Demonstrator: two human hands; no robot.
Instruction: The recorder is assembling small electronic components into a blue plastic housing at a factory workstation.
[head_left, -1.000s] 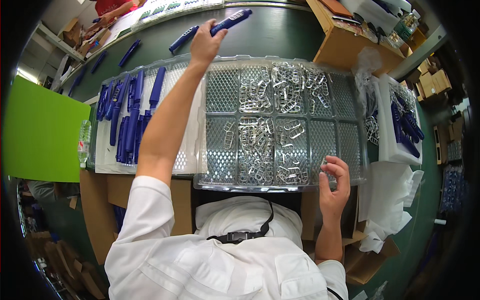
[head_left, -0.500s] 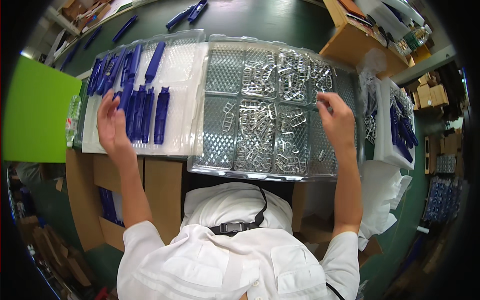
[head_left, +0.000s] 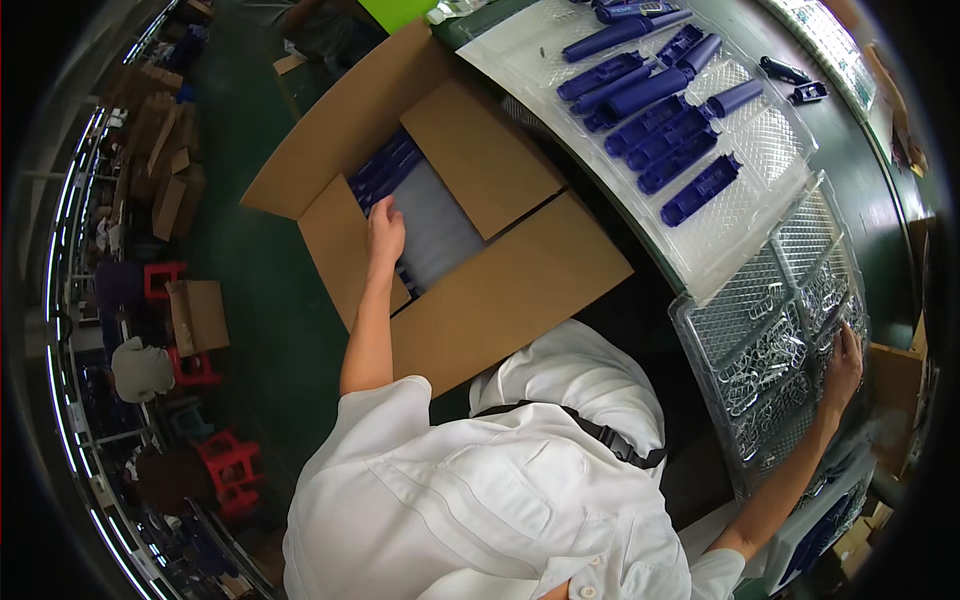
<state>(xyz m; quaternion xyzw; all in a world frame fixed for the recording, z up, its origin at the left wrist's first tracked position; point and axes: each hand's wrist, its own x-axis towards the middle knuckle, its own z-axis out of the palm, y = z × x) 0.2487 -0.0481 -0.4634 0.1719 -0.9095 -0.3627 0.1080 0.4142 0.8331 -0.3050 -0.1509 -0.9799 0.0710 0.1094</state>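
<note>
Left hand hangs half-curled at the mouth of a brown cardboard box with its flaps spread; whether its fingers have hold of anything cannot be told; just beyond its fingertips, slim dark-blue plastic parts lie inside the box, and immediately to its right a whitish, cloudy sheet lies there too; farther right of that hand, well apart from it, a shallow tray of clear textured plastic bears long blue plastic casings, several of them open-sided and hollow; right again comes a clear plastic tray divided into compartments, with bent silver wire clips heaped just left of the right hand; this hand reaches over the divided tray's far side, fingers bent and drawn near one another; whether a clip sits between them is too small to tell.
</note>
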